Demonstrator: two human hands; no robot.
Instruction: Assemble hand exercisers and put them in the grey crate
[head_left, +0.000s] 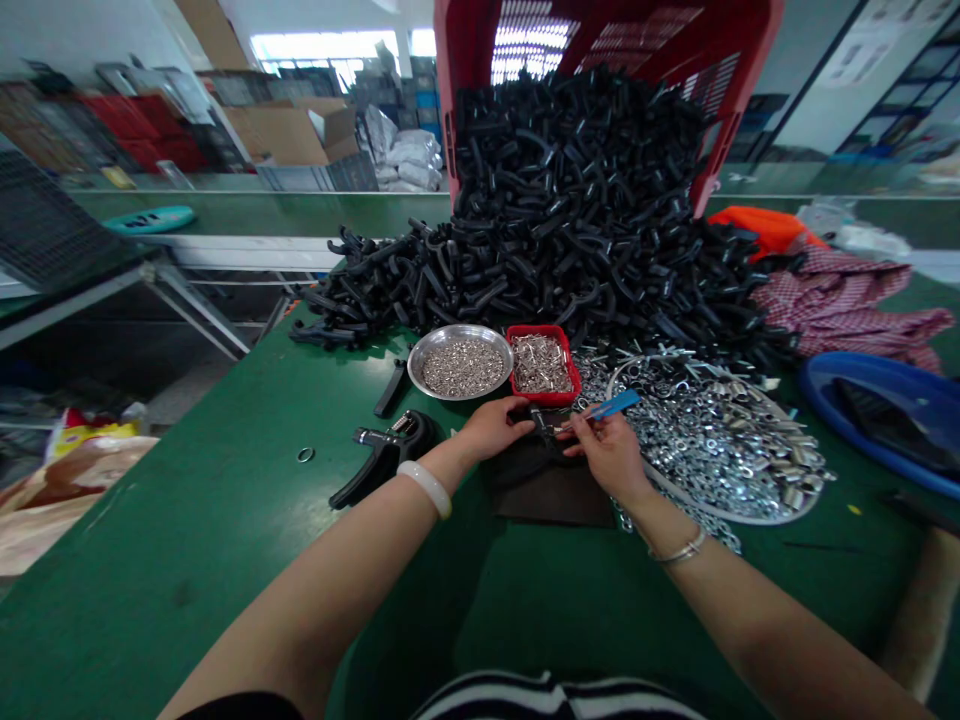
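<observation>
My left hand (493, 428) holds a black hand grip (531, 455) over a dark pad (555, 500). Its fingers are bent round the upper end of the part. My right hand (609, 452) pinches a blue-handled tool (616, 404), whose tip points at the grip. A round metal dish (461, 366) of small metal pieces and a red tray (541, 364) of pins stand just beyond my hands. Left of my left forearm lies another black grip with a spring (384, 450), near a single black handle (391, 388) and a metal ring (305, 454).
A red crate (716, 170) spills a big heap of black handles (525, 250) across the back. To the right are a wide tray of metal parts (720, 450), a blue basin (832, 395) and a checked cloth (840, 300). A person's forearm (926, 600) shows at the right edge.
</observation>
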